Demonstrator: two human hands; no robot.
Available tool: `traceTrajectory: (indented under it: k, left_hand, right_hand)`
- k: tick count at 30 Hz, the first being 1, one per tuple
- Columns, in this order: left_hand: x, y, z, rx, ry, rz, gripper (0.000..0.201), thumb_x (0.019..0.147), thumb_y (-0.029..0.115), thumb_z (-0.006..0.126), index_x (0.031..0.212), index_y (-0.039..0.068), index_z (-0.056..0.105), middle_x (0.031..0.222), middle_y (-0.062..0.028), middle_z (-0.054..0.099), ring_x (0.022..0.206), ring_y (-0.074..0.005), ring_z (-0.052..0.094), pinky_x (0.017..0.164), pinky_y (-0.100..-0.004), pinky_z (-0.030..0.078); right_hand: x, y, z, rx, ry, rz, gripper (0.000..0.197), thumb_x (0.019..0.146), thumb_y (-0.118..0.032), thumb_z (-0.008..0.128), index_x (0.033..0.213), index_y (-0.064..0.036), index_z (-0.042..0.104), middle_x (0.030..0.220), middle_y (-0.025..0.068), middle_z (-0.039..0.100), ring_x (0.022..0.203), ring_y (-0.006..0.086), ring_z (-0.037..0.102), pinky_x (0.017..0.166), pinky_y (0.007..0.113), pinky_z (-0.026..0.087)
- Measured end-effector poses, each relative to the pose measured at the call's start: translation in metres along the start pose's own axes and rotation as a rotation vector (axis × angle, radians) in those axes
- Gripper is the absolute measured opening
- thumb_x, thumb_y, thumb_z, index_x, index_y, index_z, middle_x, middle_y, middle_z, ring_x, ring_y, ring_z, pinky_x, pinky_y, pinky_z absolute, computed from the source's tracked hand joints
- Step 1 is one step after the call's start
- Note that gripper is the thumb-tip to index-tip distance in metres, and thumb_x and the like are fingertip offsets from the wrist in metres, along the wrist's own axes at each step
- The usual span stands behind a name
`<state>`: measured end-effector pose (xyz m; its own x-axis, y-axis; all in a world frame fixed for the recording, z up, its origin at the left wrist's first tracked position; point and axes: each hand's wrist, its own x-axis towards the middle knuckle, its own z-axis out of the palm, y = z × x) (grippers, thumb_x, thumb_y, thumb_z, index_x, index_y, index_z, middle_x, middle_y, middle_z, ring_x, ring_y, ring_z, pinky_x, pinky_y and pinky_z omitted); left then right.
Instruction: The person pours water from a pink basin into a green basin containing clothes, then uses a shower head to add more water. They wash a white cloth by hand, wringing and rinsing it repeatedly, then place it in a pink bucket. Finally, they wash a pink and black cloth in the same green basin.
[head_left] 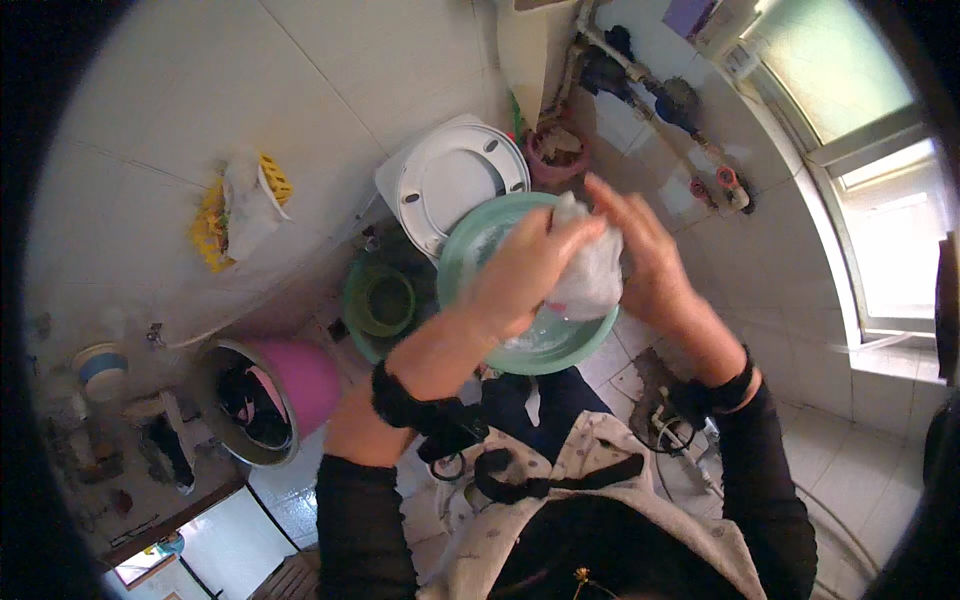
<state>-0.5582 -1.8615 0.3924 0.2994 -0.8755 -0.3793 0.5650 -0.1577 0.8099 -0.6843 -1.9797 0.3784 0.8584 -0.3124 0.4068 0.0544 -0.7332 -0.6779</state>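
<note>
Pale cloth is held up over the light-green basin, slightly right of its middle; cloth is bunched, a small pink patch seen at its lower left; whitish suds are seen in the basin. Cloth is grasped by the left hand, thumb laid across its top; right hand is set against the cloth's right side, fingers extended; whether it is gripped there cannot be told, view being blurred. Black bands are worn at both wrists; a light patterned apron is worn, seen at the near side. Beyond the basin, to the far left, a white toilet seat is seen; a pink pot is placed at the far side; to the left, a green bucket; farther left and nearer, a pink bucket is filled with dark fabric; yellow basket is mounted on the left wall; window is set at right.
</note>
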Motion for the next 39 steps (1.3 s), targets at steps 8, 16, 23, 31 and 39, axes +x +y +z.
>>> traceTrajectory:
  k: [8,16,23,31,39]
  left_hand:
    - [-0.087,0.132,0.063,-0.061,-0.247,0.33,0.036,0.088,0.034,0.061,0.108,0.005,0.059,0.094,-0.0074,0.065,0.081,-0.016,0.065,0.067,-0.0315,0.054]
    - [-0.127,0.161,0.029,0.21,-0.459,0.456,0.041,0.091,0.039,0.056,0.115,0.007,0.058,0.095,-0.0082,0.065,0.084,-0.0171,0.064,0.072,-0.0331,0.054]
    - [-0.024,0.025,-0.116,0.504,-0.083,0.152,0.045,0.093,0.043,0.052,0.122,0.008,0.057,0.096,-0.009,0.065,0.086,-0.0179,0.063,0.076,-0.0346,0.054]
    - [0.09,-0.323,-0.2,1.159,0.313,-0.322,0.096,0.073,0.021,0.077,0.148,0.016,0.017,0.144,-0.0215,0.028,0.127,-0.044,0.036,0.094,-0.0542,0.041]
    - [0.173,-0.46,-0.208,1.402,0.424,-0.469,0.094,0.068,0.025,0.08,0.143,0.041,0.027,0.155,-0.0156,-0.006,0.13,-0.0586,0.02,0.086,-0.0741,0.034]
  right_hand:
    - [0.072,-0.103,-0.107,-0.146,0.215,-0.357,0.071,0.069,-0.006,0.078,0.133,-0.0058,0.047,0.131,0.0112,0.051,0.115,0.0203,0.053,0.082,0.031,0.05]
    - [0.086,-0.144,-0.115,0.072,0.19,-0.342,0.057,0.072,-0.011,0.079,0.123,-0.0062,0.053,0.114,0.0055,0.058,0.103,0.0147,0.056,0.081,0.028,0.05]
    - [0.059,-0.056,-0.027,0.408,-0.199,0.116,0.043,0.079,-0.015,0.075,0.116,-0.0059,0.055,0.108,0.0038,0.059,0.1,0.0134,0.056,0.086,0.03,0.047]
    - [-0.075,0.183,0.155,0.417,-0.541,0.844,0.066,0.086,-0.036,0.069,0.139,-0.008,0.042,0.118,0.0112,0.056,0.11,0.0193,0.052,0.095,0.034,0.042]
    - [-0.204,0.347,0.321,-0.403,-0.784,0.914,0.065,0.081,-0.043,0.068,0.136,-0.0175,0.044,0.131,0.0299,0.037,0.118,0.0461,0.043,0.098,0.048,0.039]
